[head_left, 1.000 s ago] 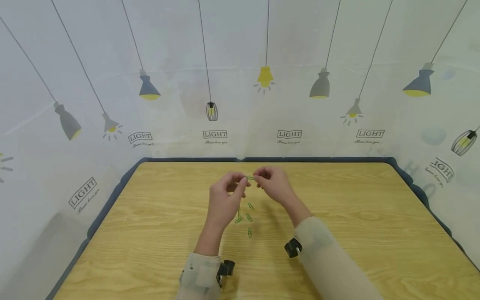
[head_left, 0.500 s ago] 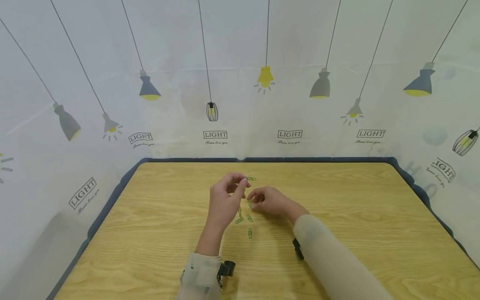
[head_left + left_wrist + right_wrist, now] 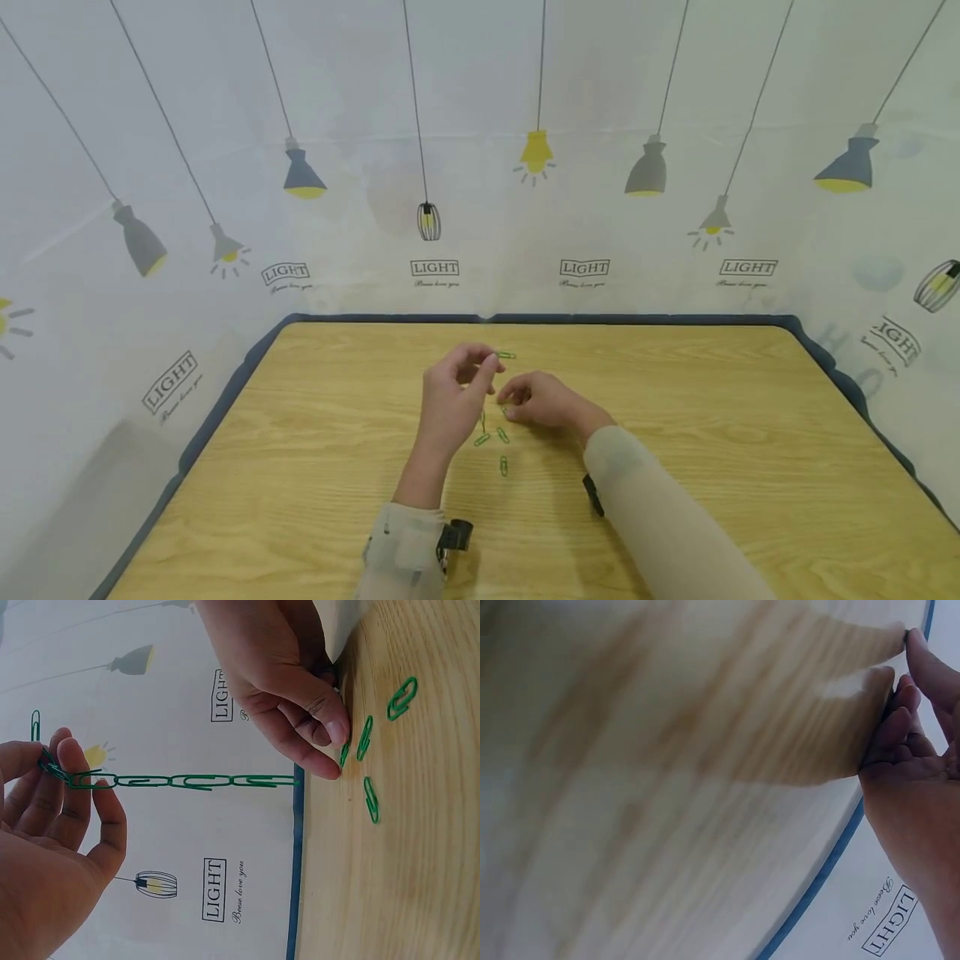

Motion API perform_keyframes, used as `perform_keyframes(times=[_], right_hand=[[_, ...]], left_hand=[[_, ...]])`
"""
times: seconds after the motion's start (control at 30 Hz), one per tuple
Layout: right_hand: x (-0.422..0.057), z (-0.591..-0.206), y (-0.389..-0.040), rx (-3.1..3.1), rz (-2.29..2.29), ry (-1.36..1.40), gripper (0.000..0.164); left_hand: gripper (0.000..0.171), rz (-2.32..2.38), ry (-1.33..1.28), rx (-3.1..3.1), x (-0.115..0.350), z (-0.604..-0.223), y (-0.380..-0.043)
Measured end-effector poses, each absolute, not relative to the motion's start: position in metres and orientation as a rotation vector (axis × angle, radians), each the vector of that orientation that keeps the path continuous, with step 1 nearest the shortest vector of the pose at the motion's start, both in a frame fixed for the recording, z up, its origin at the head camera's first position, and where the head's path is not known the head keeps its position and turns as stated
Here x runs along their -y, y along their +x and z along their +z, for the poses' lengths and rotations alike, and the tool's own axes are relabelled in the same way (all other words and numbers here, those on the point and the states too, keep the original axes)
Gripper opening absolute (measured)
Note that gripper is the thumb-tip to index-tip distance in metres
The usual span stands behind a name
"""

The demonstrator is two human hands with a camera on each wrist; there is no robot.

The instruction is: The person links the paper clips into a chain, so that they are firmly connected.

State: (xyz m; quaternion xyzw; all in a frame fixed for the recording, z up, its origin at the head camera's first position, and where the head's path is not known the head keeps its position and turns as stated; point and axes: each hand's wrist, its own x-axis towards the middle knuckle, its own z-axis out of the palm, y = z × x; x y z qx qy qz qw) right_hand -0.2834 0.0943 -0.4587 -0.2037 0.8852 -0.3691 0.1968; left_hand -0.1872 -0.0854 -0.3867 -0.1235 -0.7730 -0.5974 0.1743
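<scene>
Between thumb and fingertips my left hand (image 3: 450, 404) pinches a chain of green paper clips (image 3: 142, 781). The chain dangles toward the table, and one end clip (image 3: 507, 356) sticks up past the fingertips. Low over the table, my right hand (image 3: 551, 402) has its fingertips down at a loose green paper clip (image 3: 344, 754). Its thumb and fingers look apart in the right wrist view, where that clip is hidden. Other loose green paper clips lie nearby: one paper clip (image 3: 364, 738) close to the right fingertips, another paper clip (image 3: 403, 698) nearer the person, and a third paper clip (image 3: 371, 800).
The wood-grain table (image 3: 300, 475) has a dark blue edge (image 3: 570, 318) at the back and sides. Behind it hangs a pale backdrop (image 3: 480, 167) printed with lamps and lettering. A black wrist mount (image 3: 455, 535) sits on the left sleeve.
My right hand has let go of the upper end clip, come down toward the person, and stayed at a loose paper clip. The left hand has kept its grip on the chain.
</scene>
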Motion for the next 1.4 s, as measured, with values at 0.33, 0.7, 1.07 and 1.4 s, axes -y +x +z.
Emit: perform_keyframes(times=[0.33,0.7,1.07,1.4], right_hand=[[-0.095,-0.456,-0.284,-2.467,-0.989,-0.565,0.014],[-0.092,-0.458,-0.287,-2.477,-0.98,-0.607,0.016],[-0.096,-0.459,-0.286,-2.499,-1.006,-0.597,0.017],[-0.109,-0.447,-0.289,-2.408,-1.139,-0.527,0.016]], left_hand=[[0.015,-1.698,-0.361,2.194,0.085,-0.387,-0.19],[0.016,-1.714,-0.348,2.221,0.084,-0.389,-0.189],[0.016,-1.718,-0.358,2.236,0.082,-0.389,-0.19],[0.013,-1.733,-0.371,2.206,0.08,-0.393,-0.19]])
